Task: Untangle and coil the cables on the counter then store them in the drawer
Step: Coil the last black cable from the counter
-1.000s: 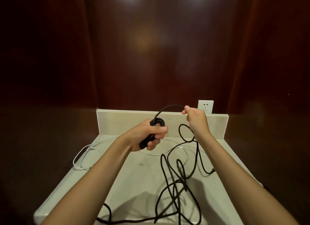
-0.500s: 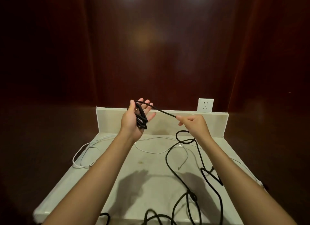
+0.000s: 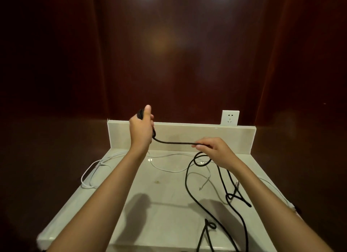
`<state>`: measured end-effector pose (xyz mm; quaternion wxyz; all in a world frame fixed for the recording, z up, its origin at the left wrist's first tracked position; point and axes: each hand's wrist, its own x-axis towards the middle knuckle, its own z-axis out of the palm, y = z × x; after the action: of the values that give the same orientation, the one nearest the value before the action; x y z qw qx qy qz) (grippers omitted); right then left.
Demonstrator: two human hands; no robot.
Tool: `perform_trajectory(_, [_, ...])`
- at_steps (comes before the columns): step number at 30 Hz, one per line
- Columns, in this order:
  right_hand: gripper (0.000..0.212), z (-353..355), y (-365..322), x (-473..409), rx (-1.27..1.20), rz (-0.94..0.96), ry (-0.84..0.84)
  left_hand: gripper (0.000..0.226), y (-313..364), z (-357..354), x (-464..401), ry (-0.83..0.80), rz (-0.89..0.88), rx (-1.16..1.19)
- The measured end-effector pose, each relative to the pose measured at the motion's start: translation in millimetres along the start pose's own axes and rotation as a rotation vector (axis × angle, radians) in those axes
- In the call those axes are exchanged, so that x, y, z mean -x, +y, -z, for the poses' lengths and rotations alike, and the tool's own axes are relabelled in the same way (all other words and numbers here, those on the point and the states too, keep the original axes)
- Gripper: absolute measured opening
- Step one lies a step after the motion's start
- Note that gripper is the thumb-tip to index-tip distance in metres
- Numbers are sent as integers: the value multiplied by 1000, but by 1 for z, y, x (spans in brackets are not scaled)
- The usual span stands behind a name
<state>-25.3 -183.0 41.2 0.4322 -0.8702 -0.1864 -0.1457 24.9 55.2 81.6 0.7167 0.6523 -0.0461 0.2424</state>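
Note:
My left hand (image 3: 141, 127) is raised above the back of the pale counter (image 3: 142, 210) and grips a small coil of the black cable (image 3: 189, 193). From that coil a taut stretch runs right to my right hand (image 3: 212, 148), which pinches it between thumb and fingers. Below my right hand the black cable drops in loose loops across the counter's right half and off the front edge. A thin white cable (image 3: 93, 167) lies along the back and left side of the counter. No drawer is in view.
A low pale backsplash (image 3: 234, 137) closes the counter's back, with a white wall socket (image 3: 230, 118) above its right end. Dark red-brown wood panels surround the counter on three sides. A small brown stain (image 3: 157, 181) marks the counter's middle.
My left hand turned from palm-open to a closed grip on the coil. My right hand dropped lower and further right, drawing the black cable taut; loops on the counter shifted.

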Motion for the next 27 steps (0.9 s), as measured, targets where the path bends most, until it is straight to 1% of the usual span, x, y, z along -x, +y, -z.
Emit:
perform_trajectory(1, [21, 1, -4, 0, 46, 34, -26, 47, -2, 0, 1, -32, -53, -143])
perform_trajectory(3, [19, 3, -14, -1, 92, 87, -51, 62, -5, 0, 4, -115, -107, -356])
perform_trajectory(5, [18, 6, -26, -1, 126, 149, -46, 70, -6, -3, 9, -219, -100, -522])
perform_trajectory(7, [18, 7, -37, -4, 153, 201, -22, 77, -7, -7, 15, -344, -51, -631])
perform_trajectory(9, [18, 5, -45, -6, 151, 234, 10, 87, -9, -11, 22, -484, 7, -659])
perform_trajectory(11, [19, 3, -49, -9, 147, 249, 58, 95, -8, -13, 28, -642, 89, -623])
perform_trajectory(14, [15, 3, -52, -13, 118, 224, 155, 103, -5, -12, 34, -831, 333, -468])
perform_trajectory(15, [14, 3, -52, -13, 107, 216, 179, 103, -3, -11, 36, -895, 388, -435])
perform_trajectory(18, [12, -1, -52, -15, 123, 209, 215, 104, 2, -10, 41, -1079, 438, -419])
perform_trajectory(20, [12, -4, -50, -17, 135, 192, 218, 96, 9, -11, 46, -1154, 464, -424])
perform_trajectory(23, [10, -4, -47, -18, 50, 148, 203, 67, 17, -6, 50, -1284, 465, -411])
perform_trajectory(25, [8, -4, -46, -17, 16, 135, 191, 44, 15, 0, 49, -1395, 432, -320])
perform_trajectory(27, [9, -5, -47, -17, -1, 113, 154, 36, 14, 5, 50, -1411, 441, -226])
